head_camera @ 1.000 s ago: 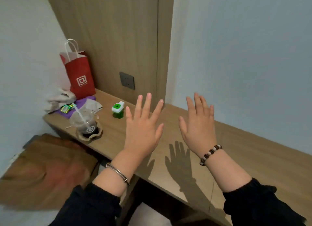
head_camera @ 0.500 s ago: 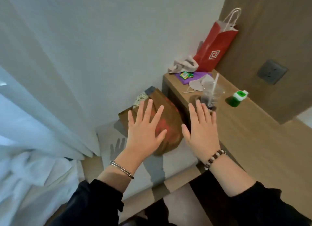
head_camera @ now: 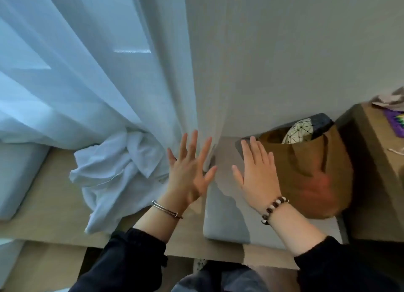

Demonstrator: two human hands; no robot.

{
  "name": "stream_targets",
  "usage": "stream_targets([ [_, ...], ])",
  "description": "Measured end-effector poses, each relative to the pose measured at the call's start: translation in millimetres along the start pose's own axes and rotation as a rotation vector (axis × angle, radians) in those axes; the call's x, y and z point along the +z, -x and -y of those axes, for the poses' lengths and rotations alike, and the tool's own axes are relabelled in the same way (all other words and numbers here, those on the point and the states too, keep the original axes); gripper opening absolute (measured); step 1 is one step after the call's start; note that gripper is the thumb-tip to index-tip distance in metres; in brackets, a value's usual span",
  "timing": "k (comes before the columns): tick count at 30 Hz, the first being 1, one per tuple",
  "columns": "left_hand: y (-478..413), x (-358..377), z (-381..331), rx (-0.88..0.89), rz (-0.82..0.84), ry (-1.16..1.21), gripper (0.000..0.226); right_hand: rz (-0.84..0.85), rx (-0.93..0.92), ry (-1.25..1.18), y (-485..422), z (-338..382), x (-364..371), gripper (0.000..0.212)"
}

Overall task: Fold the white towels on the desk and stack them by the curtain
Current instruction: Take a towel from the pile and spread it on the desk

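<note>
A crumpled heap of white towels (head_camera: 118,173) lies on a low wooden bench (head_camera: 43,204) at the foot of the sheer white curtain (head_camera: 98,73). My left hand (head_camera: 190,171) is held up just right of the heap, fingers spread and straight, holding nothing. My right hand (head_camera: 258,173) hovers beside it, also flat with straight fingers, in front of a brown bag. Both wrists carry bracelets and both arms wear black sleeves.
A brown tote bag (head_camera: 310,173) with a patterned item inside stands on a grey cushion (head_camera: 227,221) at the right. The wooden desk's end (head_camera: 376,160) rises at the far right with purple and pale items on it. Another grey cushion (head_camera: 17,178) lies at the left.
My view has swung left from the desk to the curtain and the towel heap. Both hands stay raised and spread, holding nothing throughout.
</note>
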State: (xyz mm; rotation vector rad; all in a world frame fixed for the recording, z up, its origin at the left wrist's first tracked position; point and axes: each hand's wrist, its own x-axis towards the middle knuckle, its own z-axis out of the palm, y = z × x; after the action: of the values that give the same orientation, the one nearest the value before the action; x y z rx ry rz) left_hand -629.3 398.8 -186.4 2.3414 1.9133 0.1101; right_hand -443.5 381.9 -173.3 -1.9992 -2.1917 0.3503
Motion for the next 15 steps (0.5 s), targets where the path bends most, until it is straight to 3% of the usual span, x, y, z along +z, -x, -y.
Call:
stream_targets([
  [9,59,-14,82,-0.289,-0.015,-0.005,0.072,0.142,-0.261,-0.179,-33,92,44,0.065],
  [15,100,-26,200,-0.497,-0.105,0.025,0.073,0.164,-0.405,-0.153,-47,190,78,0.062],
])
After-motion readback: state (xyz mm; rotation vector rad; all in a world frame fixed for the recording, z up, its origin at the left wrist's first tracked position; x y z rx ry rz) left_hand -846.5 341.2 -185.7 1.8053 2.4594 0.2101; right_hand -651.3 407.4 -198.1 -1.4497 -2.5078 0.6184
